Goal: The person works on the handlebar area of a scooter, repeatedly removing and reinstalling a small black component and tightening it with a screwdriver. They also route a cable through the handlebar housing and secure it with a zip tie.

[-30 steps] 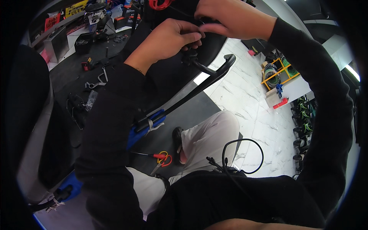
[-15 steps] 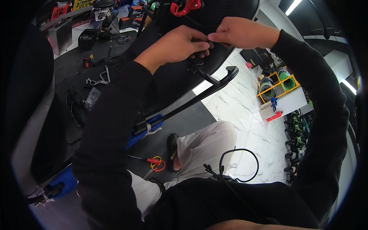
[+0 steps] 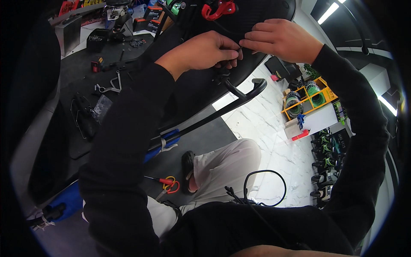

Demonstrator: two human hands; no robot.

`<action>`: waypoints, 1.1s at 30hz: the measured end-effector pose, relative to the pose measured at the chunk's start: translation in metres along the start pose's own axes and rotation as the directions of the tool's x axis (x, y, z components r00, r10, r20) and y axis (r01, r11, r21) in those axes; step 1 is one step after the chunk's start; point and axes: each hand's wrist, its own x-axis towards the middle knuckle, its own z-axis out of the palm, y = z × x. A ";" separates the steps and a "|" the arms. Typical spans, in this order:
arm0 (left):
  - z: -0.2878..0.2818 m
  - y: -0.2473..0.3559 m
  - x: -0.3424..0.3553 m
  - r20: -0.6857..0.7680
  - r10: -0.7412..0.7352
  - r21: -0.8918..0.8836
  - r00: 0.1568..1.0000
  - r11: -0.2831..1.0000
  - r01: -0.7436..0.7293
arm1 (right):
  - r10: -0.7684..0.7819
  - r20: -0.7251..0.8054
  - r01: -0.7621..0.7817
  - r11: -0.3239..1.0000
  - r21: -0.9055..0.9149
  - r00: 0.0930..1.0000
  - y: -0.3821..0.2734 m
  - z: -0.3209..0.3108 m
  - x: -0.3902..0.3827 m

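Note:
My left hand [image 3: 209, 50] pinches something small and dark between thumb and forefinger, too small to make out. My right hand [image 3: 281, 40] meets it from the right, its fingers together and their tips at the same tiny thing. Both hands are above a large black panel [image 3: 274, 10] with a curved edge. Just above them on that panel lies a red clamp-like part [image 3: 218, 10]. Below the hands, a black tube [image 3: 209, 115] with a bent end runs diagonally from the panel's side; a dark fitting [image 3: 221, 76] sits close under my left fingertips.
On the dark bench mat at left lie a metal bracket [image 3: 112, 84], a clear plastic bag [image 3: 102, 108] and a black parts box [image 3: 97, 42]. Orange-handled scissors [image 3: 170, 184] and a red-handled screwdriver [image 3: 163, 180] lie by my leg. A yellow rack [image 3: 306, 103] holds tyres at right.
My right hand has opened from a tight pinch to straighter fingers and moved slightly right. My left hand has shifted slightly right too, still pinching. The whole view has moved a little.

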 end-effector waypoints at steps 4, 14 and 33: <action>0.000 -0.001 -0.001 -0.003 -0.017 -0.021 1.000 1.000 0.017 | 0.053 0.023 -0.056 0.991 0.121 0.998 -0.004 0.003 0.007; 0.004 -0.004 0.003 -0.020 -0.028 0.000 0.999 1.000 0.028 | 0.514 0.769 -0.873 -0.077 0.482 0.379 -0.016 -0.005 0.045; -0.002 -0.007 0.001 0.036 -0.049 -0.053 0.998 0.997 0.051 | 0.523 0.683 -0.838 0.121 0.532 0.509 -0.036 -0.010 0.040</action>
